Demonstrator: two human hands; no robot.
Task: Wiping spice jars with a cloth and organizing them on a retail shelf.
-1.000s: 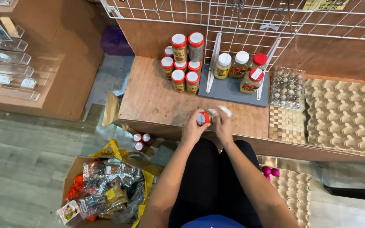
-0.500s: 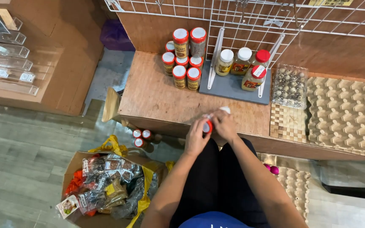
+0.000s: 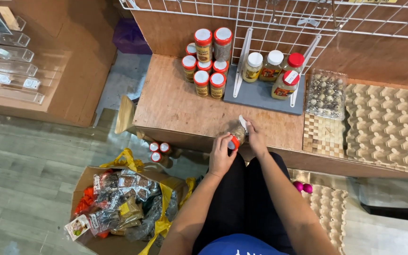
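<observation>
Both my hands hold one small spice jar (image 3: 237, 134) with a red lid over the front edge of the wooden shelf (image 3: 175, 108). My left hand (image 3: 221, 153) grips the red lid end. My right hand (image 3: 256, 137) holds the jar's body together with a small white cloth or paper. The jar lies tilted, lid toward me. Farther back on the shelf stands a cluster of red-lidded spice jars (image 3: 206, 63), some stacked.
A grey tray (image 3: 260, 97) carries three bottles with white and red caps. Right of it lie a clear pack of small eggs (image 3: 326, 94) and cardboard egg trays (image 3: 388, 127). On the floor sit a box of packaged goods (image 3: 119, 208) and loose jars (image 3: 159, 151).
My hands have drawn the jar slightly toward me and turned it, so the lid now points down toward my left hand. The white cloth shifted along the jar.
</observation>
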